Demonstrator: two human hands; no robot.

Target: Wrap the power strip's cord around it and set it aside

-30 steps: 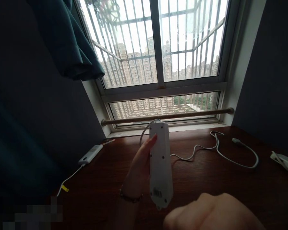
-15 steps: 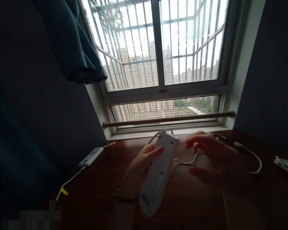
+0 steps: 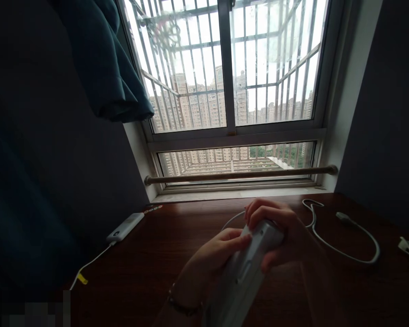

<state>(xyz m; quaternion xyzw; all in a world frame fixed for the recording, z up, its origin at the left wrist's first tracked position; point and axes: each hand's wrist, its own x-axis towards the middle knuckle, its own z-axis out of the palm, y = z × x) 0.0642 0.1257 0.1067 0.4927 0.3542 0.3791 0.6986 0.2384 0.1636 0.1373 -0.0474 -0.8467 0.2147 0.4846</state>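
In the head view, one white casing (image 3: 248,268) slants at lower centre; two hands clasp it, the left hand (image 3: 221,247) at its left side, the right hand (image 3: 282,227) over its upper end; a slackened grip could drop it; the lower-right cord (image 3: 364,262), if joined to it, could snag and jerk it; counted besides: one plug (image 3: 342,218), one small white device (image 3: 127,225) at lower left.

no lettering or numbers seem legible in this dim, partly blurred view.
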